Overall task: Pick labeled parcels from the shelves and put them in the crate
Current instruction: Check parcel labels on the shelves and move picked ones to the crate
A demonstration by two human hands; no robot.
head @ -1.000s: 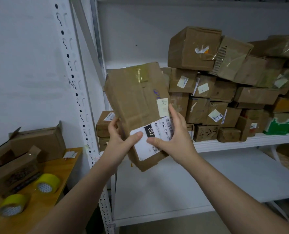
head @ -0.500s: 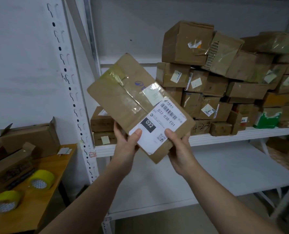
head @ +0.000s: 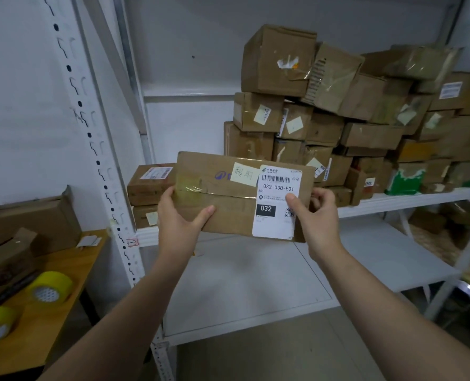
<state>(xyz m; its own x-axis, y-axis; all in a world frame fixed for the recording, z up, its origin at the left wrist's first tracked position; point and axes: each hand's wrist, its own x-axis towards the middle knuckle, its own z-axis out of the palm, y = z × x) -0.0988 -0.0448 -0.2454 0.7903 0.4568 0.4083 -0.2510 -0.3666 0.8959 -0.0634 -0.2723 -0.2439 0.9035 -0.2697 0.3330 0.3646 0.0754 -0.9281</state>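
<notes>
1. The parcel (head: 223, 204) is now held level and lengthwise. A second ago it was stood on end, and half a second ago it was tilted on a diagonal.
2. By that turn the white label (head: 276, 218) has been brought upright and square to the view. The code 032-038-E01 and the number 032 can be read on it.
3. This is judged to be the checking step: the parcel is off the shelf (head: 409, 198) and shown to be labeled, so only the carry to the crate is left. The crate is not seen in the head view.
4. The left hand (head: 180, 226) is closed round the parcel's left end, with the thumb laid across the front face and the fingers hidden behind.
5. The right hand (head: 321, 221) is closed round the right end. Its thumb is pressed on the label's right edge, and its fingers are curled at the end of the box.
6. The parcel is thus spanned between the two hands, just above both wrists and in front of the palms.
7. The stacked parcels (head: 324, 127) are left on the shelf beyond the right hand and above it. Two more boxes (head: 148, 182) are seen just behind the left hand's fingertips.
</notes>
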